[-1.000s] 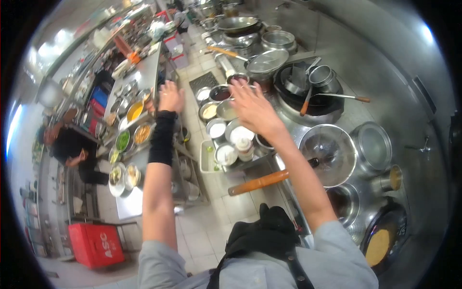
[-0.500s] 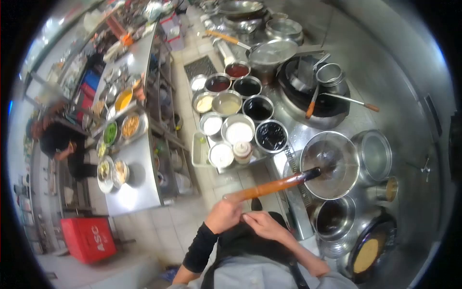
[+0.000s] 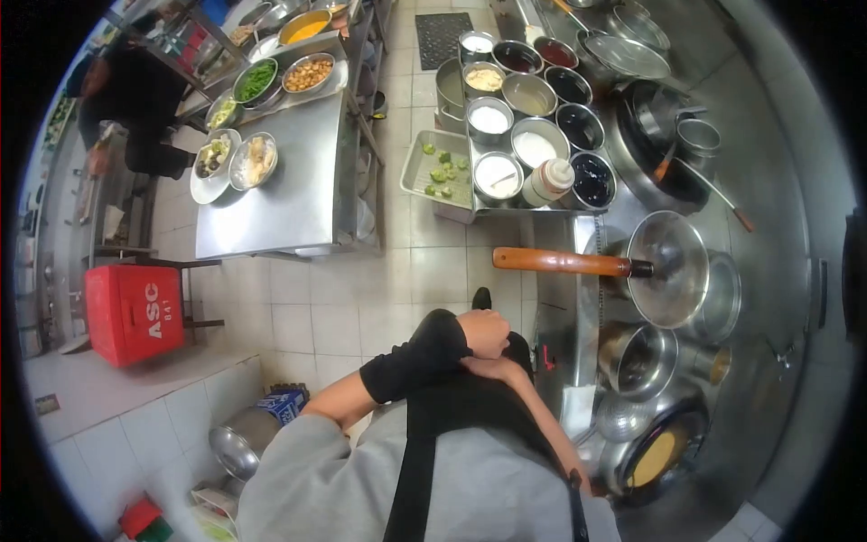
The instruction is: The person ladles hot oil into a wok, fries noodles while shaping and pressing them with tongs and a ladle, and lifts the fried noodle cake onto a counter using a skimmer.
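Note:
My left hand [image 3: 485,334], with a black sleeve on its wrist, is closed in front of my apron; whatever it may hold is hidden. Just below it lies my right hand [image 3: 495,367], touching it, its fingers out of sight under the left wrist. Ahead of both hands, a wooden handle [image 3: 560,261] sticks out from a round strainer [image 3: 668,271]. Bowls of white powder [image 3: 496,173] and dark sauce [image 3: 591,181] stand beyond, beside a squeeze bottle [image 3: 551,181].
A steel table [image 3: 271,203] on the left bears food bowls and plates. A tray of green pieces [image 3: 437,172] is ahead. A red box [image 3: 135,313] stands at the left, with a person in black [image 3: 135,99] behind. Pots and a wok [image 3: 655,456] line the right.
Both hands have come down from over the bowls to the front of my body, the left now over the right. The view has turned, so the counters appear shifted.

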### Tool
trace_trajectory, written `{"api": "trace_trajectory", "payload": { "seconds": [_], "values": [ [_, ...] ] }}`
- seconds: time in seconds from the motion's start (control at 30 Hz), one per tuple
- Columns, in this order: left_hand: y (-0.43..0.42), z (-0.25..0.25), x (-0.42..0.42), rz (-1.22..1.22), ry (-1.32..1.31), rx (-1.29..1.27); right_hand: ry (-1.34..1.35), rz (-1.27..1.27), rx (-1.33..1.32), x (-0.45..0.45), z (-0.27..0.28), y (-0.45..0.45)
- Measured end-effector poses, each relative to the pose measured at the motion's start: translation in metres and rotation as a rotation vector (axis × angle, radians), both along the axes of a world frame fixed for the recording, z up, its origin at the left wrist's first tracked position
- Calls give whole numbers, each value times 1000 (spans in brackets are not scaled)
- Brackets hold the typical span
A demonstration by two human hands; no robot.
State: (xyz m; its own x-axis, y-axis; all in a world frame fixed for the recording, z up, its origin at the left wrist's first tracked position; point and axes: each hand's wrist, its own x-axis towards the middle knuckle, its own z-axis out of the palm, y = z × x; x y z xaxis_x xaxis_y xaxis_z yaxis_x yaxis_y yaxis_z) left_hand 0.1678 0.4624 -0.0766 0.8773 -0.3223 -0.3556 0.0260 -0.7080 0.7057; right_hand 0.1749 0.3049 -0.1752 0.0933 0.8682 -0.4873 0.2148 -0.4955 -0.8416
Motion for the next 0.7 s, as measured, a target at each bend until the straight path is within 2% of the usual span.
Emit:
{"api": "trace_trajectory", "payload": {
  "seconds": [0.03,0.1,0.13,0.23,0.33,0.43,0.53,0.63,0.67,0.7],
  "values": [
    [1,-7,-8,0,39,-40,189,78,-187,-12,22,7],
    [3,-18,-26,-5,121,-115,151,136,-226,-28,12,-9],
    [7,-19,-38,-79,108,-26,134,168,-243,-37,6,-17],
    [12,-40,-74,-96,194,29,-52,253,-243,-63,29,-21],
    [21,-31,-101,-98,208,4,-85,82,-289,-84,58,-19],
    [19,-26,-115,-142,210,83,-272,83,-252,-100,67,-24],
    [4,-12,-125,-196,183,166,-332,52,-254,-113,84,-30],
    [-25,0,-127,-284,146,-132,-250,-9,-284,-121,139,-33],
    [-35,-2,-130,-291,82,-275,-232,-148,-133,-134,133,-48],
    [-47,4,-132,-239,127,-417,-199,-339,-18,-146,137,-61]
  ]
}}
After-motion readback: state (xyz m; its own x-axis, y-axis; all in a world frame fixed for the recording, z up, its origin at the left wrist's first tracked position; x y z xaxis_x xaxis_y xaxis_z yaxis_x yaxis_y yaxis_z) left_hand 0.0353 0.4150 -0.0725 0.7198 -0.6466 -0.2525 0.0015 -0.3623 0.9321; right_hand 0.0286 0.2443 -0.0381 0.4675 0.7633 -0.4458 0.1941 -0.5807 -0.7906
